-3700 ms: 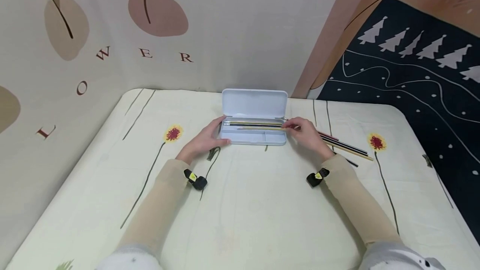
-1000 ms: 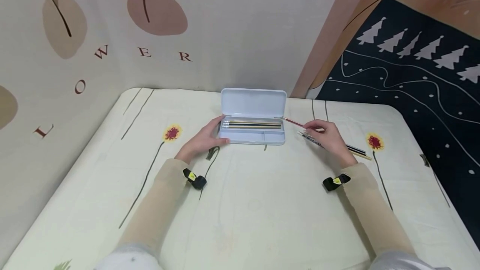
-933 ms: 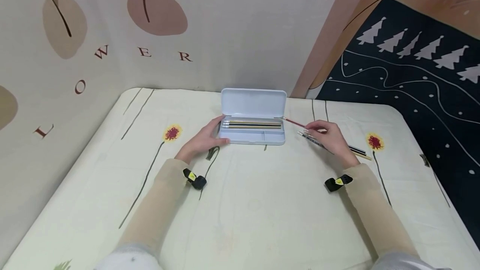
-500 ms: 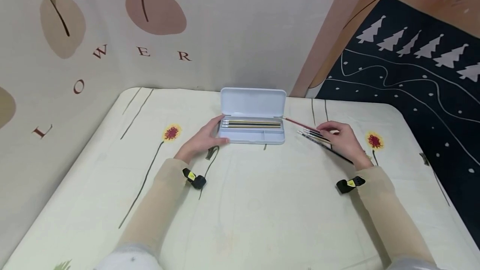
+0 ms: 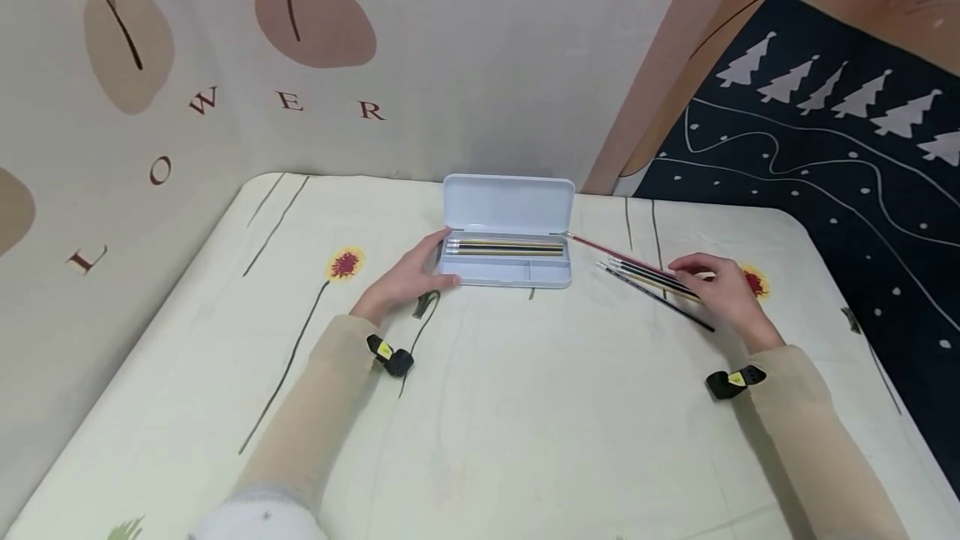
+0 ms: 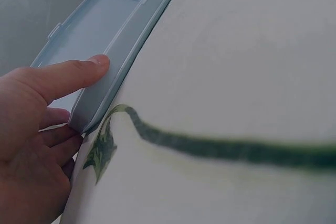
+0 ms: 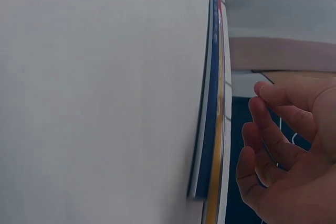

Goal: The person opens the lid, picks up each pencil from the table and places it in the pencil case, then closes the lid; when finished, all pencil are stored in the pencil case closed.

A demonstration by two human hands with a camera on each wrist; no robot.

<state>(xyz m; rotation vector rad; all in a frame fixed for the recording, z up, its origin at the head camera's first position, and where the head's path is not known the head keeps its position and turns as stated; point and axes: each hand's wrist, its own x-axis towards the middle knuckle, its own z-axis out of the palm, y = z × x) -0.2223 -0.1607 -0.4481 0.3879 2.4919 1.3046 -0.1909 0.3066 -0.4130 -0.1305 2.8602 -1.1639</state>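
The left hand (image 5: 408,277) holds the left end of the pencil box (image 5: 487,282), with its thumb on the front edge and its fingers around the end. The right hand (image 5: 720,286) is over the far ends of some loose pencils. Its fingers are loosely bent, with the thumb and first finger close together and nothing held. From above, I cannot tell if a fingertip touches a pencil.

Under and beside that hand, the red pencil (image 5: 615,249) lies at the back, with one end by the back right corner of the box. Next to it are the black and yellow pencils (image 5: 651,276), side by side. A dark pencil (image 5: 656,297) lies slanted in front.

The box is open, and its lid (image 5: 508,202) stands up at the back. A row of pencils (image 5: 510,248) lies in the long back part, with the white ends on the left. The front part is split in two.

All this is on a pale surface (image 5: 510,407) with flowers on it. Behind is a light wall (image 5: 480,65) with big letters.
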